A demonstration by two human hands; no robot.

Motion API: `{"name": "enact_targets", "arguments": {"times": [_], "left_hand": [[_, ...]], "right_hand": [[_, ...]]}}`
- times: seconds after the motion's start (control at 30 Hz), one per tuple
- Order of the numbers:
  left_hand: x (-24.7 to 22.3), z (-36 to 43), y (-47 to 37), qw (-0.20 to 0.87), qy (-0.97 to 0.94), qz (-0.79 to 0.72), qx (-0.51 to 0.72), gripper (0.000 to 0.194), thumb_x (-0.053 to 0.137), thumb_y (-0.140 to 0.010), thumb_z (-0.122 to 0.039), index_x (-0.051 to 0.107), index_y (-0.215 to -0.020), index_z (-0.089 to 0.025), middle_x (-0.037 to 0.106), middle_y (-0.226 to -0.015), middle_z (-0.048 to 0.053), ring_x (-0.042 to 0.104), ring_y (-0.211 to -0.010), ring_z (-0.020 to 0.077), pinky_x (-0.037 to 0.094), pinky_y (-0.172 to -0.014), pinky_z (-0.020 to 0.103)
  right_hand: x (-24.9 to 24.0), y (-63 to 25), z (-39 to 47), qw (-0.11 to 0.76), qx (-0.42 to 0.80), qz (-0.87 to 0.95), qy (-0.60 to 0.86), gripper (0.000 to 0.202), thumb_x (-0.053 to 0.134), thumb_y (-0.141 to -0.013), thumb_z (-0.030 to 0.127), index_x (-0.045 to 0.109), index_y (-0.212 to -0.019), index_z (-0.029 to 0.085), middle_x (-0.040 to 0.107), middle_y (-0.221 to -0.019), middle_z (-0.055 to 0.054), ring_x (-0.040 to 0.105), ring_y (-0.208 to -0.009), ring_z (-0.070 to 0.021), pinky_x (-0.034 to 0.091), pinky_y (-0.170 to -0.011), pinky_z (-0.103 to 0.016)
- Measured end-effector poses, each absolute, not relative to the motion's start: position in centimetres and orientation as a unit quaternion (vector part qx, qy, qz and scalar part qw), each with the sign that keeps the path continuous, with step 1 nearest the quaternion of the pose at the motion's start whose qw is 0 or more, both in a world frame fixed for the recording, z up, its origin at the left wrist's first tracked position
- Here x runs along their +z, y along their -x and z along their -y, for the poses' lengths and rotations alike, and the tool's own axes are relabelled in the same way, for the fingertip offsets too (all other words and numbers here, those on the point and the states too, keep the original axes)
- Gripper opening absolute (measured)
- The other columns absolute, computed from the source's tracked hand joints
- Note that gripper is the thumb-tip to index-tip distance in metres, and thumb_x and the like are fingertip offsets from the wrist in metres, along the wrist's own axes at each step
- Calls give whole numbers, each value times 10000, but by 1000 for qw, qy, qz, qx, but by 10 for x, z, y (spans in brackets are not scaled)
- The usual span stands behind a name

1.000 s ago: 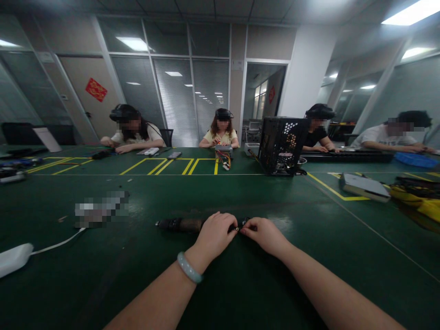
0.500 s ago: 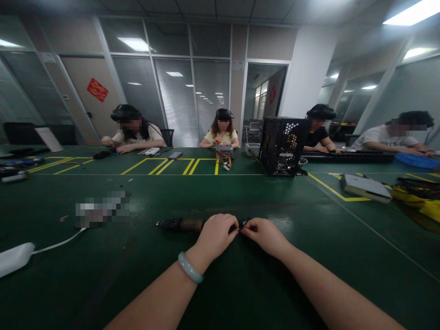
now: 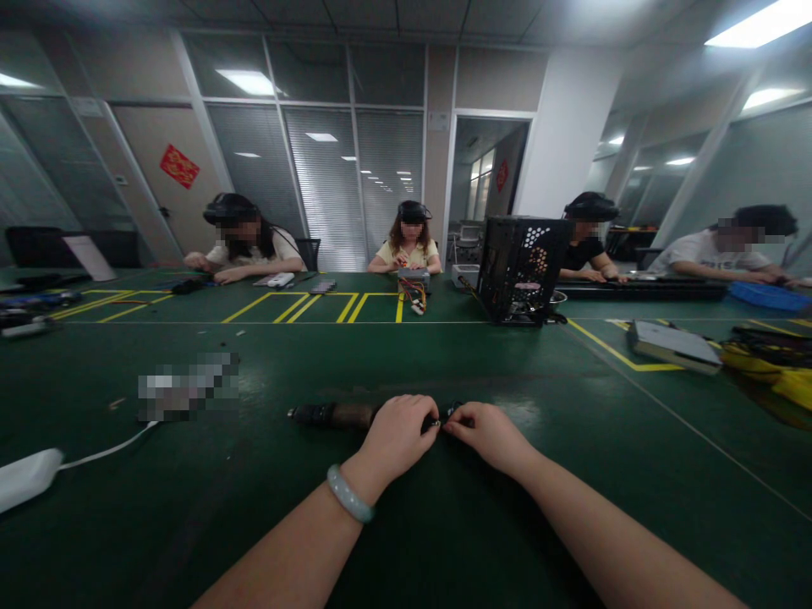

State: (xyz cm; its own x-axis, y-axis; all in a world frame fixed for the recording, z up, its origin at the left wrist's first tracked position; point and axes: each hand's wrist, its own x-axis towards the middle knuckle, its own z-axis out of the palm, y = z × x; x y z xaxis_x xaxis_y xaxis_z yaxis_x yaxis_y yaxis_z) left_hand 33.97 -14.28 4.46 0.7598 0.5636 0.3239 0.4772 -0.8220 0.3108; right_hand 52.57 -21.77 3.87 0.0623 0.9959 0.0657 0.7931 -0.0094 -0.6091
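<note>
A dark cylindrical tool [image 3: 342, 415] with a brown middle and a metal tip at its left end lies on the green table [image 3: 304, 524]. My left hand [image 3: 401, 433], a pale bangle on its wrist, is wrapped over the tool's right part. A small shiny piece shows at its fingertips. My right hand [image 3: 487, 433] is closed in a pinch just to the right, its fingertips close to that piece; what they pinch is too small to name. Behind the right fingers a small black part [image 3: 454, 408] is partly hidden.
Across the table several people work. A black computer case [image 3: 523, 271] stands at back centre-right, a grey metal box [image 3: 673, 345] at the right. A power supply with coloured wires [image 3: 414, 282] sits far back. At the left, a white cable [image 3: 111, 450] joins a white block [image 3: 29, 480].
</note>
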Motion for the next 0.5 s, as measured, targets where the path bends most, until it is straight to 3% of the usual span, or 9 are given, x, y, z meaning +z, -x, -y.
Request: {"name": "enact_targets", "arguments": {"times": [0.33,0.5], "left_hand": [[45,142,-338,113,-937,-263,200,116,583,-861,-199,602,-965,-247,650,-1022,-8,603,-973,198,458,-899,383],[47,145,-338,117,-932,-283,195,170,608,-857,-257,585,-1025,-241,645,-1042,10,608,-984,208,460,-907,388]], "right_hand": [[42,-525,219,258,202,654,682,197,586,-883,357,744,-858,242,705,-916,-7,623,-811,-171,412,-694,-257],[42,-524,219,254,204,649,687,198,587,-878,361,740,-849,237,704,-914,-7,623,-800,-172,412,-685,-256]]}}
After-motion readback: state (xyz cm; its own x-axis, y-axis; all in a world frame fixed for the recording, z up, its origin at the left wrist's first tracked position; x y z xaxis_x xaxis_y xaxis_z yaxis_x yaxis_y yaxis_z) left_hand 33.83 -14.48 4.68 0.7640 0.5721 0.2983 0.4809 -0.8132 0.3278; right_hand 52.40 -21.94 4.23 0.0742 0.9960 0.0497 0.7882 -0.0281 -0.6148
